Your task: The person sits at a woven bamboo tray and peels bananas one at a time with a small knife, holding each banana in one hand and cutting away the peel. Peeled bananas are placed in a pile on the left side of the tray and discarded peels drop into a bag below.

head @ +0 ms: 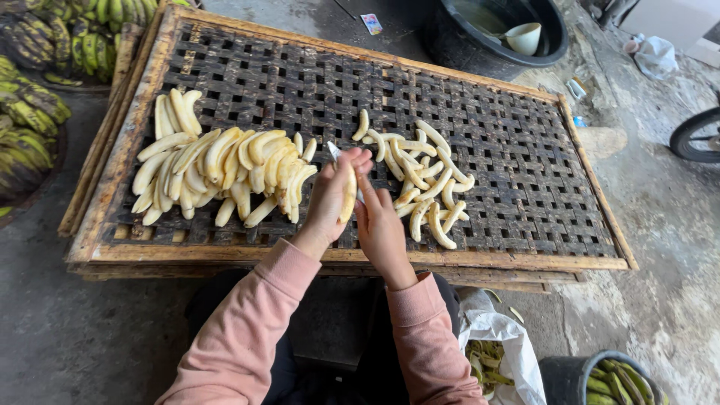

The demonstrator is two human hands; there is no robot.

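My left hand grips a small knife whose blade tip shows above the fingers. My right hand holds a peeled banana upright against the left hand. Both hands hover over the near edge of a dark woven bamboo tray. A large heap of whole peeled bananas lies on the tray's left side. A smaller pile of thinner banana pieces lies just right of my hands. Both arms wear pink sleeves.
Bunches of green unpeeled bananas lie at the far left. A black basin with a pale cup stands beyond the tray. A white bag of peels and a dark bucket of green peels sit at lower right. A wheel shows at right.
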